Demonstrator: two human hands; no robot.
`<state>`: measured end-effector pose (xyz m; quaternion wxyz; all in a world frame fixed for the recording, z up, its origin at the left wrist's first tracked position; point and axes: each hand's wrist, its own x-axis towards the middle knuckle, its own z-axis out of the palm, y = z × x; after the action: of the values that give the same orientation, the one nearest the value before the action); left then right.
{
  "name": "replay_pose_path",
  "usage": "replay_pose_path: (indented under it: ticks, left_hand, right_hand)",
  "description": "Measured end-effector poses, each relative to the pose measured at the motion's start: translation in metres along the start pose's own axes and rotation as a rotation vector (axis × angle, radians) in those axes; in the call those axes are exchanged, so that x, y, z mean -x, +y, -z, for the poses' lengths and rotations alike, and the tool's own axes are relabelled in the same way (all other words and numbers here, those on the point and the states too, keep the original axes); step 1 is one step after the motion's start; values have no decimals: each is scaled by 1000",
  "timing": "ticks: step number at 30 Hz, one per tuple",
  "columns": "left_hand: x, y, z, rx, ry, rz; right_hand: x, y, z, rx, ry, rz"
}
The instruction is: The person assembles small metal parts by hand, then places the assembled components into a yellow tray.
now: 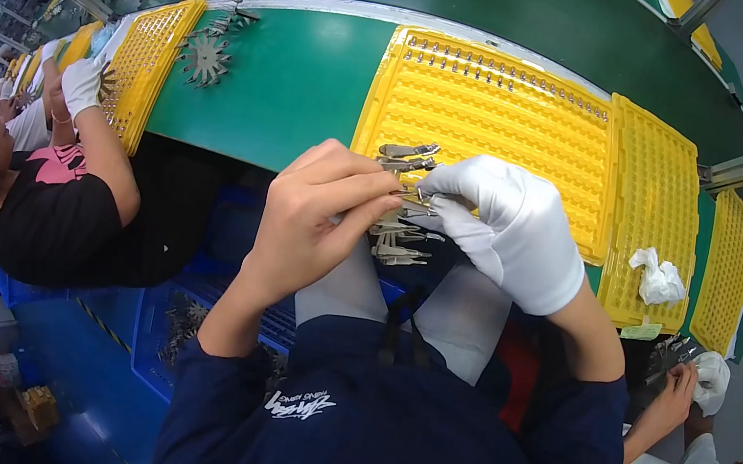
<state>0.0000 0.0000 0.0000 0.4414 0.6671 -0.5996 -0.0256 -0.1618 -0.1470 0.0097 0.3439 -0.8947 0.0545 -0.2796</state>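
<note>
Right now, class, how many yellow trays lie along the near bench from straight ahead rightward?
3: one tray straight ahead, a second tray beside it bearing a white wad, a third tray farther right. Some may hide beneath.

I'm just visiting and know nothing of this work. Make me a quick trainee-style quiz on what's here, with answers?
1. Which hand is gloved?
A) the left hand
B) the right hand
C) both

2. True or false: small metal parts fill every row of the large yellow tray ahead.

3. Complete: the crumpled thing on the next tray to the right is coloured ____.

Key:
1. B; the left hand is bare.
2. False; they sit only along the far rows.
3. White.
</note>
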Motion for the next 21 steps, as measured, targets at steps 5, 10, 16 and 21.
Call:
replay_pose_path:
  ticks: [5, 10, 16, 21]
  left_hand:
    - [-1, 1, 4, -6, -41, -47]
    - [1, 1, 3, 19, -17, -39]
    - [-1, 4, -4, 42, -26, -55]
    - [1, 7, -17, -10, -3, -74]
  right_hand:
    - [0, -5, -4, 63, 44, -14]
    - [3, -3, -4, 177, 28, 3]
    - [4, -1, -4, 225, -13, 50]
    - [3, -4, -10, 266, -5, 11]
